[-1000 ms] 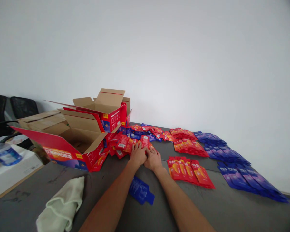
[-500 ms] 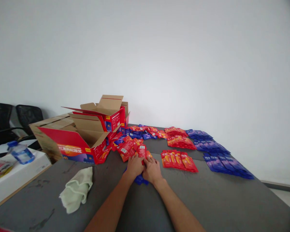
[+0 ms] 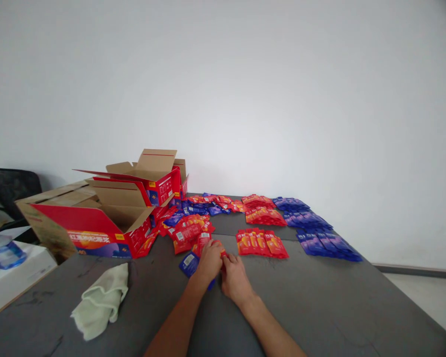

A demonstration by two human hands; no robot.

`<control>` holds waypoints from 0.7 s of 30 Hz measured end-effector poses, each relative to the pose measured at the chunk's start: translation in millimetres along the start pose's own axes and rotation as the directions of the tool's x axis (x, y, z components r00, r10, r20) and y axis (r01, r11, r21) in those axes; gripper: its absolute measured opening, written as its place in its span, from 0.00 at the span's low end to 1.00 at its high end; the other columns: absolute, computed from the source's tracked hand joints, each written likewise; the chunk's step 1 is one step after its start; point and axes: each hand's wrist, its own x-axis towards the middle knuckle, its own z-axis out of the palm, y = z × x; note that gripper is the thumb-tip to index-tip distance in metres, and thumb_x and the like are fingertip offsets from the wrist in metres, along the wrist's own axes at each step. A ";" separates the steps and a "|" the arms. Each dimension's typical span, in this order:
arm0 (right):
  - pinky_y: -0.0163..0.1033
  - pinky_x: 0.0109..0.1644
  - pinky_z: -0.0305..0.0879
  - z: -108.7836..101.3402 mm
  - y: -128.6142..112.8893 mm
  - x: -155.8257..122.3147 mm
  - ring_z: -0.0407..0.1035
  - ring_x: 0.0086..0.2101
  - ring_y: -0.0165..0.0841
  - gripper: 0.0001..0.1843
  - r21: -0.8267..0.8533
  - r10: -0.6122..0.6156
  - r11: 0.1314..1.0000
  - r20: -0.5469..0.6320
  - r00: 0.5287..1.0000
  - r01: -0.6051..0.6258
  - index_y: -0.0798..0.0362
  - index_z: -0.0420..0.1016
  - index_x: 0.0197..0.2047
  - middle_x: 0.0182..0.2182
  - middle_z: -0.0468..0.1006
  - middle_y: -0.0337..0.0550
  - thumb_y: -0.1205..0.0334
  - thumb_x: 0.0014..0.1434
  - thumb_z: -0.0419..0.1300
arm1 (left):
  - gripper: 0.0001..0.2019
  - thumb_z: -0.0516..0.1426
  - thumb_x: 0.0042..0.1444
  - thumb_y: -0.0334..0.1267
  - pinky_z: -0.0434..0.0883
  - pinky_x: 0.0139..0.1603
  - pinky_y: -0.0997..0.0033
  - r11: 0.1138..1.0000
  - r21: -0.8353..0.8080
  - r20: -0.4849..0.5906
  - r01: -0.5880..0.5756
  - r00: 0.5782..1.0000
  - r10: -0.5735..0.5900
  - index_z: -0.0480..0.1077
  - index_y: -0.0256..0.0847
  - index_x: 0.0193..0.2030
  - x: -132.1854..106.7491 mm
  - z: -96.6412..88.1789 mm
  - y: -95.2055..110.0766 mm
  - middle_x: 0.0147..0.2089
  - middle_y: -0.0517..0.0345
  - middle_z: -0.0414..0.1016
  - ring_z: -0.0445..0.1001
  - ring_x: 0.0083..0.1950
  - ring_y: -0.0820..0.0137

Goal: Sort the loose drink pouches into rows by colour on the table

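Left hand (image 3: pixel 209 263) and right hand (image 3: pixel 235 278) are touching one red pouch (image 3: pixel 219 244) from either side, fingers curling; can't tell if either is pinching it. Pouch is sitting between them, near the loose pile (image 3: pixel 186 234). Blue pouch (image 3: pixel 189 265) is lying partly hidden by the left hand. Red rows (image 3: pixel 262 243) are lying right, blue rows (image 3: pixel 327 244) farther right. Open box (image 3: pixel 98 238) is standing left.

A single head-worn camera is looking forward and down over the grey table (image 3: pixel 319 307) — the left hand (image 3: pixel 209 261) and right hand (image 3: pixel 235 278) are showing toward six o'clock. Farther off, it is facing the white wall (image 3: pixel 245 99) at twelve.
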 end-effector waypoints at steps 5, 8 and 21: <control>0.42 0.56 0.62 -3.2 6.6 3.5 0.69 0.47 0.41 0.24 0.124 -0.028 0.991 -0.108 0.994 0.042 0.56 0.77 0.48 0.46 0.77 0.52 0.80 0.50 0.53 | 0.27 0.51 0.53 0.31 0.43 0.72 0.47 0.997 0.003 0.036 -0.078 0.996 0.077 0.69 0.47 0.61 -4.1 12.8 -5.9 0.70 0.56 0.61 0.44 0.75 0.57; 0.43 0.58 0.63 -12.5 9.6 7.2 0.69 0.47 0.41 0.26 0.213 -0.040 0.974 -0.192 0.981 0.081 0.55 0.78 0.47 0.45 0.78 0.49 0.80 0.47 0.53 | 0.31 0.51 0.51 0.30 0.41 0.72 0.45 0.997 -0.024 0.057 -0.079 0.995 0.080 0.67 0.47 0.64 -2.9 13.3 -5.6 0.71 0.56 0.59 0.42 0.75 0.55; 0.49 0.59 0.65 -27.0 13.1 13.1 0.70 0.51 0.42 0.24 0.446 0.225 0.894 -0.363 0.904 -0.044 0.55 0.68 0.61 0.53 0.75 0.53 0.62 0.62 0.53 | 0.10 0.50 0.53 0.26 0.67 0.48 0.67 0.950 -0.301 -0.247 -0.079 0.969 0.003 0.67 0.42 0.38 -0.3 -2.4 5.2 0.40 0.57 0.75 0.71 0.45 0.67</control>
